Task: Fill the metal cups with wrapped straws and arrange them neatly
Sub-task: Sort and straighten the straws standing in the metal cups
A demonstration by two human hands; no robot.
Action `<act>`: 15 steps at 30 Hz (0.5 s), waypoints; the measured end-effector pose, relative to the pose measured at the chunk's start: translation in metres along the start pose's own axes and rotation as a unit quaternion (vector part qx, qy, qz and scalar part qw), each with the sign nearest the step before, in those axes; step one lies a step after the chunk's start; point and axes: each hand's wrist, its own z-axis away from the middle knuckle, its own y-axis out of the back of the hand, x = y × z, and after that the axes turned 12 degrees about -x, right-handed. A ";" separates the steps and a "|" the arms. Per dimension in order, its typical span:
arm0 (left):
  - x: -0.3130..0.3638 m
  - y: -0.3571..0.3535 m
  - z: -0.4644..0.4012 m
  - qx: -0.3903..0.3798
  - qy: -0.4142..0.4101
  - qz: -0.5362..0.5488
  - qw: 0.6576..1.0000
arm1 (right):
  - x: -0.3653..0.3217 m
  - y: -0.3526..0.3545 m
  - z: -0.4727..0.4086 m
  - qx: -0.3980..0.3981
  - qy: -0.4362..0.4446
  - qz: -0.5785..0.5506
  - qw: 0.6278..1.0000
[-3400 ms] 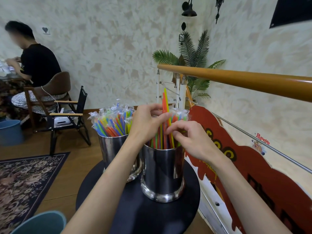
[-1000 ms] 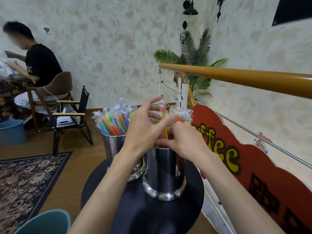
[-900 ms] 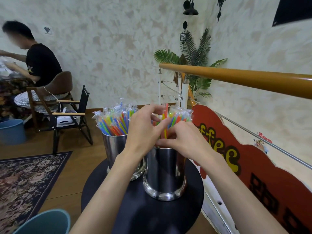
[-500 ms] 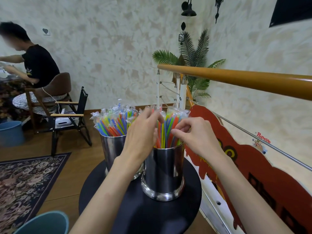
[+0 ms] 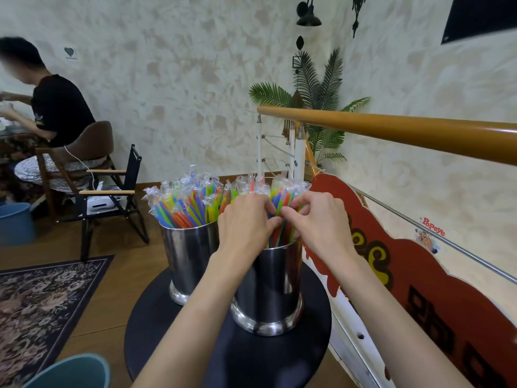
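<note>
Two shiny metal cups stand on a round black table point(image 5: 173, 326). The left cup point(image 5: 188, 256) is packed with wrapped, many-coloured straws point(image 5: 181, 203) that fan out above its rim. The nearer right cup point(image 5: 275, 287) also holds upright wrapped straws point(image 5: 282, 191). Both hands are among the straws above the right cup's rim. My left hand point(image 5: 246, 219) has its fingers curled round straws on the left side. My right hand point(image 5: 319, 219) pinches straws between thumb and fingers, its fingertips meeting the left hand's. The straws' lower parts are hidden by my hands.
A wooden handrail point(image 5: 391, 130) and a red signboard point(image 5: 419, 289) run along the right. A teal bin point(image 5: 72, 372) sits at the lower left, a patterned rug point(image 5: 42, 298) beside it. A folding chair point(image 5: 109, 191) and a seated person point(image 5: 56, 107) are at the back left.
The tall straws that stuck up from the right cup now sit level with the rest. My hands have come together at the middle of the bundle, fingertips touching.
</note>
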 end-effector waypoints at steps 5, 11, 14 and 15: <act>-0.006 0.002 0.003 0.008 0.005 0.037 0.999 | -0.002 -0.003 -0.001 0.002 0.002 -0.006 1.000; -0.010 0.000 0.007 0.028 -0.006 0.039 0.999 | -0.002 -0.005 0.001 0.002 0.007 -0.001 1.000; -0.009 -0.001 0.008 0.025 -0.005 0.044 0.999 | -0.003 -0.007 0.000 -0.004 -0.001 0.009 1.000; -0.008 -0.001 0.007 0.022 -0.006 0.044 0.999 | -0.003 -0.007 0.000 -0.006 -0.001 0.004 1.000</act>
